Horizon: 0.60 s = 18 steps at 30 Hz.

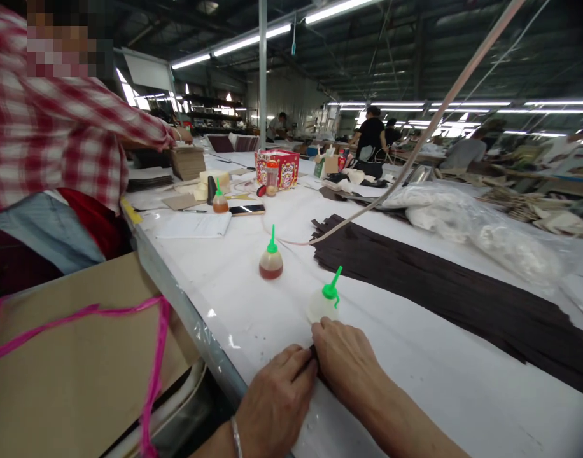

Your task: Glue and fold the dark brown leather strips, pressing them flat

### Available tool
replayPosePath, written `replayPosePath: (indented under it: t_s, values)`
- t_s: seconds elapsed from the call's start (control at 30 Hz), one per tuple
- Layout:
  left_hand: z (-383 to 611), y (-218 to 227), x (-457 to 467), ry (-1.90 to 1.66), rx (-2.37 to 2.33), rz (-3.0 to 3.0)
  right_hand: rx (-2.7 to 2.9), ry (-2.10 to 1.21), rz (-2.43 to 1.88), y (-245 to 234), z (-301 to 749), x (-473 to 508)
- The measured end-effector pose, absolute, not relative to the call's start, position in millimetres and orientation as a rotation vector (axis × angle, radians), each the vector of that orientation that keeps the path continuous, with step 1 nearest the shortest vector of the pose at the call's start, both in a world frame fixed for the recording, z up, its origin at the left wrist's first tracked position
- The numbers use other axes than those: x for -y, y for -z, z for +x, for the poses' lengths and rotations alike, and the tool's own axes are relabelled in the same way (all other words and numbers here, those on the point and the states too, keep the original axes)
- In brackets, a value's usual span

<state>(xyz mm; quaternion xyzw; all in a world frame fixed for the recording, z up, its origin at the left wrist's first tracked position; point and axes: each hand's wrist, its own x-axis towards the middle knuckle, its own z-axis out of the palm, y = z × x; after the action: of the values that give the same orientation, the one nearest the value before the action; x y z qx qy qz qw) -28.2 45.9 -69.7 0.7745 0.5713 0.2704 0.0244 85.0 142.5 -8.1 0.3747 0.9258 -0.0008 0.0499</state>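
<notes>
My left hand (278,397) and my right hand (345,357) meet at the near side of the white-topped table (244,299). Both are closed, with fingers pinching a narrow dark strip (313,351) between them; most of it is hidden under the hands. Just beyond my right fingers stands a translucent squeeze bottle (320,306) with a green nozzle, its lower part covered by the hand. A second green-tipped squeeze bottle (271,266) farther back holds some amber liquid. To the right lies a long layer of dark brown strips (429,286).
A person in a checked shirt (57,121) works at the left edge. A cardboard box (72,375) with pink tape stands below the table's left side. Farther back are a phone (246,210), papers (193,225), a red box (291,168) and plastic bags (482,222). A hose (410,162) hangs across the table.
</notes>
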Motion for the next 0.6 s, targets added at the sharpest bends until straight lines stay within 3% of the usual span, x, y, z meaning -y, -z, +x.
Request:
replayPosePath:
  t_s: [0.23,0.43,0.6]
  values:
    - [-27.8,72.7,-44.3,-0.747,-1.813,2.411,-2.789,0.133,1.11,2.4,86.9,-145.6]
    - [-28.4,79.2,-44.8,-0.708,-1.867,2.471,-2.763,-0.046,1.22,4.5,94.8,-149.8]
    - [-24.4,77.1,-44.7,-0.748,-1.863,2.408,-2.812,0.128,1.161,-0.9,89.6,-144.6]
